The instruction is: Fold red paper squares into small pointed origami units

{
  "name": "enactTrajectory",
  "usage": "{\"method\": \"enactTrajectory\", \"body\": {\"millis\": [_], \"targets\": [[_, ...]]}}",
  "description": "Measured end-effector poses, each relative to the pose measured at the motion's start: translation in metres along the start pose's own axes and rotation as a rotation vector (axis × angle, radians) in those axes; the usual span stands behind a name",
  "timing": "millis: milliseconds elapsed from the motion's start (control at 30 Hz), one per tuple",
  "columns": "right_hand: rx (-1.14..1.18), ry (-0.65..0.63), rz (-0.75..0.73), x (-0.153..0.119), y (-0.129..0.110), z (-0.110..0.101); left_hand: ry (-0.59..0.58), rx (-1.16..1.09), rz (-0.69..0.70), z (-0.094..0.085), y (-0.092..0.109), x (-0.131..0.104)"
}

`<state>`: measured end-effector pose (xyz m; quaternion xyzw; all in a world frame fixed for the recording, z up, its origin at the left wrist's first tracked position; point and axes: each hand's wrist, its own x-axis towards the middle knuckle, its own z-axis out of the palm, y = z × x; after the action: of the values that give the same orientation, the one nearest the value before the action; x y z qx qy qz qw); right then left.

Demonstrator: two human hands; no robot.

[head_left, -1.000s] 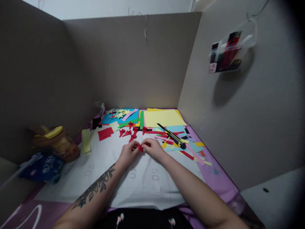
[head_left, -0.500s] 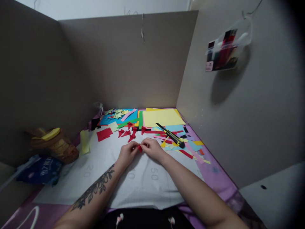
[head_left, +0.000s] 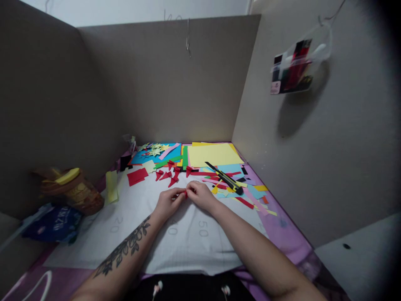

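Note:
Between the fingertips of both hands is a small piece of red paper, mostly hidden by the fingers. My left hand pinches it from the left, and my right hand pinches it from the right. The two hands meet low over a white sheet printed with numbers. Just beyond them lie several small folded red paper shapes. A flat red paper piece rests to their left. To the right, a yellow-and-black utility knife lies across coloured paper strips.
Pale yellow sheets and a blue sheet bearing paper stars lie at the back. A brown cup and a blue packet stand at the left. A clear hanging holder is on the right wall.
My left fingers have shifted slightly right and closed over the red paper, so less of it shows. My right hand has barely moved.

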<state>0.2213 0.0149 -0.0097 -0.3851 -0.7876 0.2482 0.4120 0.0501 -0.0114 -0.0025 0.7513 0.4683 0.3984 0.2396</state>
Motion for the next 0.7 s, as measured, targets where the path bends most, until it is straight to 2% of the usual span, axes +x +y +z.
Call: {"method": "enactTrajectory", "body": {"millis": [133, 333, 700], "targets": [[0.004, 0.001, -0.010, 0.0003, -0.0017, -0.0019, 0.003, -0.066, -0.061, -0.0017, 0.0037, 0.0023], [0.026, 0.028, -0.011, 0.0002, -0.0016, -0.0013, -0.011, -0.235, -0.229, -0.0020, 0.0015, 0.0060], [0.031, -0.012, -0.035, 0.0000, -0.0056, -0.0057, -0.042, -0.305, -0.260, -0.0022, 0.0014, 0.0060]]}}
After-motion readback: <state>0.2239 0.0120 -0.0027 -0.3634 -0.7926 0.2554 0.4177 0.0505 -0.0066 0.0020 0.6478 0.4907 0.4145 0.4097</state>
